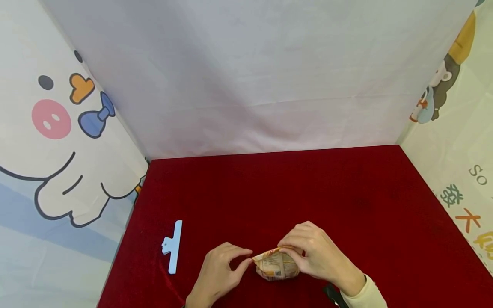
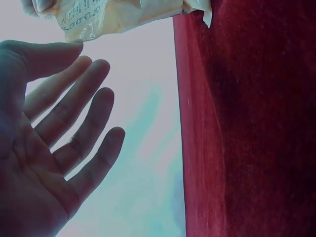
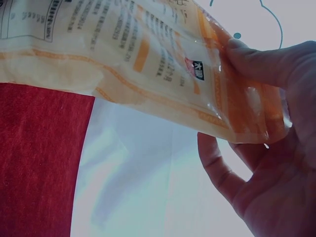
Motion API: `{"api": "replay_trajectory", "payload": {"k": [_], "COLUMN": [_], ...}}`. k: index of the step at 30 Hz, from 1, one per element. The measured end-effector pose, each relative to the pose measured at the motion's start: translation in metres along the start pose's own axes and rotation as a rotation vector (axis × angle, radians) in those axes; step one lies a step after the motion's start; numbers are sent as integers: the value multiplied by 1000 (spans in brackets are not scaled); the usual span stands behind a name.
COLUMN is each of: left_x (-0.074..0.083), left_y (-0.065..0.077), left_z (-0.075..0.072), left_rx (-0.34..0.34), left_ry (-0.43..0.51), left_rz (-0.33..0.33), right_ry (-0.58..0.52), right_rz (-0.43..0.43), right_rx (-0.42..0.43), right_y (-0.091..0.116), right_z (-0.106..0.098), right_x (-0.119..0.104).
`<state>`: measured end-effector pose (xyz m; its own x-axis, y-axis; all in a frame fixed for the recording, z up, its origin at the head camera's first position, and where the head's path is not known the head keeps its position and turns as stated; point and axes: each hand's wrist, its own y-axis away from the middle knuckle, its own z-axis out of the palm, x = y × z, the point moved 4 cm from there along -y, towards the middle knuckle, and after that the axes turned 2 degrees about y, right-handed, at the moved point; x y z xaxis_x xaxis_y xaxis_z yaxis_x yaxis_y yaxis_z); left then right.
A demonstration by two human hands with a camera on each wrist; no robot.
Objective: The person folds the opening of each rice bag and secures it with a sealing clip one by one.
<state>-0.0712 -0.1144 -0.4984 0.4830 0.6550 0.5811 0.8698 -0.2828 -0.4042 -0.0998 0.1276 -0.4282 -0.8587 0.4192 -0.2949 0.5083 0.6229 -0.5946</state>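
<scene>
A printed plastic food bag (image 1: 276, 270) in cream and orange stands on the red cloth with its top edge folded up. My right hand (image 1: 317, 253) pinches that top edge at its right end. In the right wrist view, the thumb lies on the orange end of the bag (image 3: 143, 64) and the fingers are behind it. My left hand (image 1: 219, 270) is at the bag's left corner, thumb and index finger apart on either side of it. Seen from the left wrist, this hand (image 2: 64, 113) has its fingers spread, with the thumb tip right at the bag's corner.
To the left of my left hand, a light blue long-barred clip (image 1: 175, 248) lies on the red cloth (image 1: 277, 192). White curtains (image 1: 262, 77) with cartoon prints enclose the table at the back and both sides. A black strap (image 1: 334, 294) shows by my right sleeve (image 1: 366, 295).
</scene>
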Motion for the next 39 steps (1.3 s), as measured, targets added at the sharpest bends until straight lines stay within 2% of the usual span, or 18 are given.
{"api": "replay_trajectory", "payload": {"k": [11, 39], "left_x": [-5, -13], "left_y": [4, 7], "left_z": [-2, -5], "left_rx": [-5, 4], "left_ry": [-17, -45], "left_rz": [-49, -105], "right_ry": [7, -1], "right_rz": [1, 8], "right_rx": [3, 6], "right_y": [-1, 1], "right_z": [1, 2], "right_x": [0, 2]}}
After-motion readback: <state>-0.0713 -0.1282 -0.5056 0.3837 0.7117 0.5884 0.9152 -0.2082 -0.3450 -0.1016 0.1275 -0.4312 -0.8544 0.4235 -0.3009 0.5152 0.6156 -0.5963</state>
